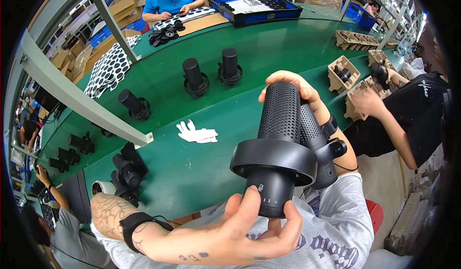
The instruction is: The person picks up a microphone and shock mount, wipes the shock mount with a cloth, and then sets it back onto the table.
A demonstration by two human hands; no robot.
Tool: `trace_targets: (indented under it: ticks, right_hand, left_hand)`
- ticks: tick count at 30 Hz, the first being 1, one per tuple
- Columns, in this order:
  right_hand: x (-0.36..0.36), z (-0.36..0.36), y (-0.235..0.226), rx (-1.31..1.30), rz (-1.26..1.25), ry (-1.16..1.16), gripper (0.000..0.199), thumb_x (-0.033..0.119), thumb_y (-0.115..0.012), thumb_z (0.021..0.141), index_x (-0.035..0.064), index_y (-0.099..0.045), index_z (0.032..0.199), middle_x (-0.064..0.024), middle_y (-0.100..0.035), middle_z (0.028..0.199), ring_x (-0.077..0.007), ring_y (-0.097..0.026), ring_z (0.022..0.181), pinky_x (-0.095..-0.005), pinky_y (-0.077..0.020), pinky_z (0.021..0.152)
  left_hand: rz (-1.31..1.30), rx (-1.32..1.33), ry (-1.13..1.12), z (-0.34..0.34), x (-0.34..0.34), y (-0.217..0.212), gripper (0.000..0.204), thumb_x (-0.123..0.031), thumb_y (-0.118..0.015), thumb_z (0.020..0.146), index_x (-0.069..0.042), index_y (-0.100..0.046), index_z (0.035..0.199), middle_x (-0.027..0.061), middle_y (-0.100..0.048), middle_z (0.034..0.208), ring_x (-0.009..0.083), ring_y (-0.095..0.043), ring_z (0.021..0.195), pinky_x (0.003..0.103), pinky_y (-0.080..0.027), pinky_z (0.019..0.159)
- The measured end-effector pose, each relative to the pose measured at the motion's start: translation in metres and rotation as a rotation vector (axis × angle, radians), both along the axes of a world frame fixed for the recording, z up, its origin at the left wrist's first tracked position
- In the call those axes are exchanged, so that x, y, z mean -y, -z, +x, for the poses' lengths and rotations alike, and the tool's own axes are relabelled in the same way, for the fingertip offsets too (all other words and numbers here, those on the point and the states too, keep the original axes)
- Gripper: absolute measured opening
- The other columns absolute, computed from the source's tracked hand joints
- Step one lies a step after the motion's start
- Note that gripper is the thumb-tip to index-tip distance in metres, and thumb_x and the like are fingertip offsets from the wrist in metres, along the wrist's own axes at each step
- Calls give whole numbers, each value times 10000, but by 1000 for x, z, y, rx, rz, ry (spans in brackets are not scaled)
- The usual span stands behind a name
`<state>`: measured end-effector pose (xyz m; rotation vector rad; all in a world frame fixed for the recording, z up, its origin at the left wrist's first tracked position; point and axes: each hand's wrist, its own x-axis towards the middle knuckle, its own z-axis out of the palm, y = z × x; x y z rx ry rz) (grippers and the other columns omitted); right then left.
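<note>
Close in front of me is a black microphone (280, 113) with a perforated barrel, tilted slightly and passing through a wide ring mount (273, 156). My left hand (261, 228) grips its smooth lower end, thumb on the front and fingers around the bottom. Over the top of the barrel curl the fingers of my right hand (295, 84). A second black microphone (311, 125) with a side knob lies right behind the first, against my right palm and wrist; the front one partly covers it. How my right fingers hold this second one is hidden.
A white glove (197, 133) lies on the green table (177, 165). Several microphones stand on the belt beyond, one of them upright (230, 65). A metal post (96, 91) rises at left. Pulp trays (343, 74) and a co-worker in black (408, 120) are at right.
</note>
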<state>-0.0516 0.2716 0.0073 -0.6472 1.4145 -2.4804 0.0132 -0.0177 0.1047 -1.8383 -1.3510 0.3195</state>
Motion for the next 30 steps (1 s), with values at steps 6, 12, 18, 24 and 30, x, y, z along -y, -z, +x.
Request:
trace_targets:
  ticks: [6,12,18,24,30]
  right_hand:
    - [3,-3,2,22,-41,-55,737,378,-782,703,-54,-484,1221,-315,-569,1101,-333,-664,894,-434,-589,725]
    - [7,-1,2,25,-25,-94,743,394,-793,688,-44,-498,1210,-306,-577,1101,-312,-668,883,-411,-588,737]
    - [19,10,3,62,-13,-115,783,431,-804,649,-47,-517,1199,-290,-592,1093,-281,-664,912,-350,-570,773]
    - [32,2,31,121,-166,-212,793,387,-807,646,-69,-503,1219,-274,-583,1101,-280,-660,918,-344,-564,795]
    - [28,16,44,112,-332,-266,896,427,-831,620,-72,-448,1259,-175,-549,1075,-185,-617,857,-284,-566,764]
  left_hand:
    - [-124,307,-72,13,-8,-8,340,-27,-626,594,-60,-473,896,88,-446,1095,221,-398,1154,439,-526,809]
    - [-261,-398,-6,12,-13,-34,359,-54,-601,604,-5,-509,947,129,-444,1086,262,-405,1124,454,-473,874]
    - [-295,-422,24,25,-15,-24,364,-25,-496,741,23,-452,1099,151,-445,1101,286,-438,1065,467,-402,938]
    - [-443,-452,91,22,-23,-30,260,-84,-289,945,-47,-389,1182,120,-431,1152,233,-370,1132,462,-313,1000]
    - [-397,-382,251,31,-40,-2,191,-103,-412,867,-72,-503,1032,87,-469,1089,249,-433,1065,480,-385,910]
